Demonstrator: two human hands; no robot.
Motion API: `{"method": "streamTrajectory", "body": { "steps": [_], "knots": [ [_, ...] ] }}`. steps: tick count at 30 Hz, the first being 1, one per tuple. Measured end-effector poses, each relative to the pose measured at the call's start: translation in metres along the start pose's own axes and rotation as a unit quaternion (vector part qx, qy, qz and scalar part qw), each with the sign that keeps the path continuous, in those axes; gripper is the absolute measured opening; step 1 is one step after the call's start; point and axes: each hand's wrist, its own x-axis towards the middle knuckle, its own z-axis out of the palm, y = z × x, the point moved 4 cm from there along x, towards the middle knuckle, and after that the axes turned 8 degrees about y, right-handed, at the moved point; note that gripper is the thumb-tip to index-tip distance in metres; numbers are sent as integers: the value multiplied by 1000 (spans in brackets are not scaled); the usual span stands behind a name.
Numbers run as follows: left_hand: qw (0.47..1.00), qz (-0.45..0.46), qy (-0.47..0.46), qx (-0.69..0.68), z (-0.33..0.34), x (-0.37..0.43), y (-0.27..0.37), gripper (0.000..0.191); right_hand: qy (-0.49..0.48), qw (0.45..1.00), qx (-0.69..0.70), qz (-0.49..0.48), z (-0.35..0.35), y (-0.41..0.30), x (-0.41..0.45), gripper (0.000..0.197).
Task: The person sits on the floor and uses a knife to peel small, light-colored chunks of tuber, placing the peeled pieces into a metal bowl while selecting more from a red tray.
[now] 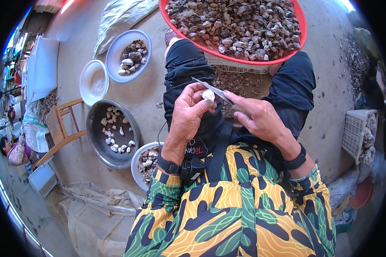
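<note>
Between the fingertips of my left hand (191,107) is a small white lump (208,94), its surface pale and rough. My right hand (260,114) grips a knife (214,90), whose pointed blade lies beside the lump and slants up to the left; whether it touches the lump I cannot tell. Past my knees stands a red plastic basket (304,35) heaped with dark and whitish chunks. To the left, a dark round basin (135,128) holds scattered pale lumps. A blue-rimmed white basin (111,61) has larger brown and white chunks in it.
A white bowl (95,82) and a basin of chunks (135,167) flank the dark basin. A wooden chair (64,139) lies left. Crumbs litter the floor under the red basket, near a white crate (241,68). Another crate (352,135) stands right. Another person (19,154) is far left.
</note>
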Motion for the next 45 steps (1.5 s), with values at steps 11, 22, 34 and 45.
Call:
{"method": "streamTrajectory", "body": {
  "steps": [11,22,34,45],
  "knots": [
    [999,6,3,-47,-6,1,3,34,7,998,46,-40,-7,-3,-6,60],
    [984,8,-32,-177,-10,3,4,28,-8,997,-8,-80,-7,-6,-11,60],
    [988,35,-19,-151,-6,2,2,29,-2,998,21,-65,-10,-5,-9,59],
    [994,22,-11,-111,-7,2,3,30,4,997,55,-60,-9,-6,-6,59]
  ]
}}
